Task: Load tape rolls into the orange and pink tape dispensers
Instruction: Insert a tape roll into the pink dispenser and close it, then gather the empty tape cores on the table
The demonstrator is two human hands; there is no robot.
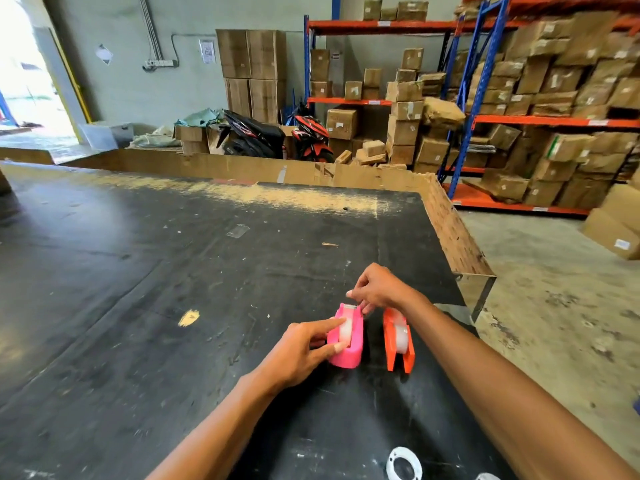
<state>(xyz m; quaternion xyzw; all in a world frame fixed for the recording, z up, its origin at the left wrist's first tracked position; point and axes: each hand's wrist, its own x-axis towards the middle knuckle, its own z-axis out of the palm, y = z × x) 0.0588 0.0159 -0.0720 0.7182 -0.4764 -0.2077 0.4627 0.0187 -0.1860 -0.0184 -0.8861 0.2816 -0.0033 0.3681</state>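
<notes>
A pink tape dispenser [349,348] stands on the black table [173,271] with a clear tape roll [345,329] seated in it. My left hand [304,348] holds the dispenser, index finger and thumb resting on the roll. My right hand [379,289] pinches the tape end at the dispenser's front cutter. Just to the right stands an orange tape dispenser [399,341], also with a clear roll [401,336] in it; my right forearm passes over its far end.
An empty white tape core [404,464] lies near the table's front edge. A cardboard wall [450,230] lines the far and right sides of the table. Beyond are shelves of boxes [554,98] and two motorbikes [277,133].
</notes>
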